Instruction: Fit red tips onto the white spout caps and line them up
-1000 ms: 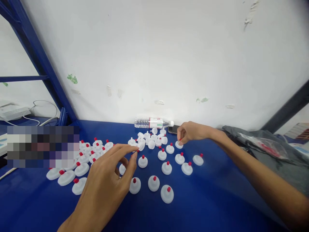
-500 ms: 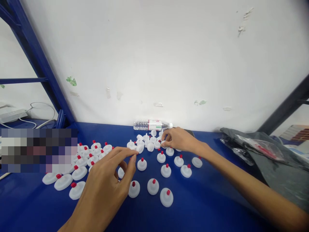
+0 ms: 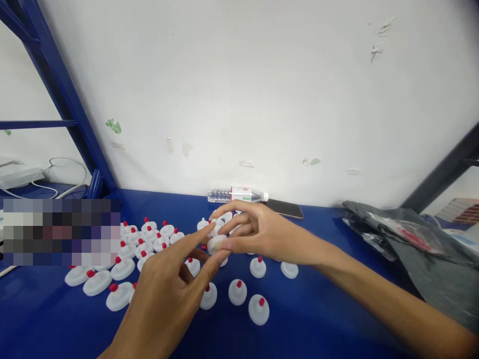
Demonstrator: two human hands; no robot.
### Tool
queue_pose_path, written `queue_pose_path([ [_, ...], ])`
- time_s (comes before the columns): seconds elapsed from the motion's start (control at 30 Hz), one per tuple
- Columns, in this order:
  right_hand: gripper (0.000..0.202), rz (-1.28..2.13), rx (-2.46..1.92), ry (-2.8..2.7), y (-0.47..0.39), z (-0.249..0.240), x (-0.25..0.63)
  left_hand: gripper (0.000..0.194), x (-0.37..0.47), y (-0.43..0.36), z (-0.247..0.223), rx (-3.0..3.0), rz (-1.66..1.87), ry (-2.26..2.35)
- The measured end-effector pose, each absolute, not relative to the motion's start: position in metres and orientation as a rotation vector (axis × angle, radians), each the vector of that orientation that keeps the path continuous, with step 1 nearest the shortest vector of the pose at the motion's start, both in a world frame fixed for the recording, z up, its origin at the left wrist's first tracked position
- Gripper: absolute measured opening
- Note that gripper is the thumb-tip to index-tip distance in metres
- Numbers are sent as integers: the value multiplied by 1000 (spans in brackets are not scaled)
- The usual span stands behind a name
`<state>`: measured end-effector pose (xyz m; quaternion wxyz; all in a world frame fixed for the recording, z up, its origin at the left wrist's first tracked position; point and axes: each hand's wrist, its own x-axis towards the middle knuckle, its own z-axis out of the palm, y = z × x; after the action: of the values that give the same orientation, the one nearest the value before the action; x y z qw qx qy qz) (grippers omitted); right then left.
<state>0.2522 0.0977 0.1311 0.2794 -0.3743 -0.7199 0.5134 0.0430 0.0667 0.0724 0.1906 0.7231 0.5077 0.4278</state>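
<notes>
A: Where's the piece in hand?

B: The white plastic nozzle cap is held up nearer than the water bottle, above the desk. The right hand pinches it between thumb and fingers. The left hand curls close, thumb and forefinger parted around it; whether they grip it too, I can't tell.

A: How would it handle?

B: Light and fairly stiff, I'd judge, a bit slippery where smooth, hardly fragile. I'd hold it by the broad rim, leaving the nozzle free.

A: What's hard to make out?

B: Its nozzle, for one. The right hand partly covers the loose caps in front of the bottle, and a pixelated patch masks whatever lies left of the bottle. That red tip beside the left hand could be held or standing on the desk.
</notes>
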Motion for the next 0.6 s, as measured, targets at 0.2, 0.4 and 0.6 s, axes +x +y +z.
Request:
queue_pose_path([
  [0.2, 41, 1217, -1032, -2018, 110, 136, 269, 25, 39, 66, 75, 2036, 1386, 1377],
  [0.4, 28, 259, -1530, -2243, 170, 98, 331, 31, 40, 68, 71, 1963, 1319, 1389],
  [0.6, 26, 315, -1422, -2430, 189, 70, 351, 28, 37, 66, 70, 2060, 1289, 1336],
])
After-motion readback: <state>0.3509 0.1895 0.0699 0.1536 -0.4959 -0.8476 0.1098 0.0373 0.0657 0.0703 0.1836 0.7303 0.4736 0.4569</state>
